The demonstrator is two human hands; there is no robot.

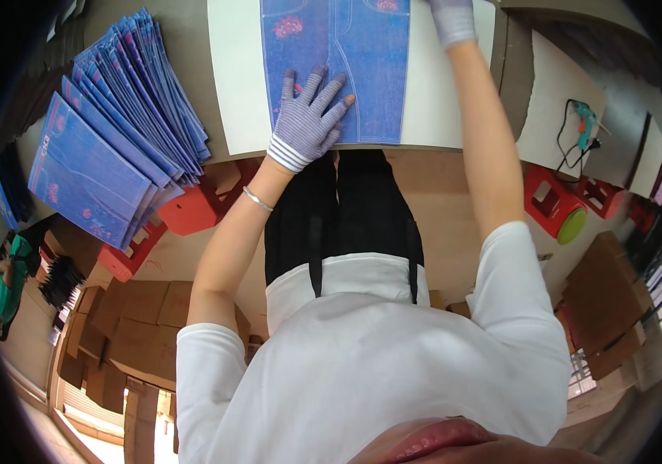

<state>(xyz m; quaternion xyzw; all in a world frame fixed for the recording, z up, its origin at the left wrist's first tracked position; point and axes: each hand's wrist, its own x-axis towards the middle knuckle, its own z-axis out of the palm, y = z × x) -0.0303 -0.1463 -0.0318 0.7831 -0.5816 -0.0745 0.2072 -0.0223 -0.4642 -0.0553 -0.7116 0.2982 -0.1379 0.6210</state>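
A blue denim-print panel (377, 77) with pink flower patterns and pale stitch lines lies flat on a white sheet (234, 85). My left hand (312, 120), in a grey-purple striped glove, rests on the panel's near part with its fingers spread; one fingertip is bare. My right hand (453, 22), gloved too, reaches to the top edge of the picture, right of the panel and over the white sheet. Its fingers fall outside the picture, so what it touches is hidden.
Similar denim-print panels (91, 166) lie fanned out in a pile at the left, overhanging the table edge. On the right, a teal corded tool (585, 124) shaped like a glue gun rests on a pale board. Red stools (551, 203) and cardboard boxes (141, 329) stand around.
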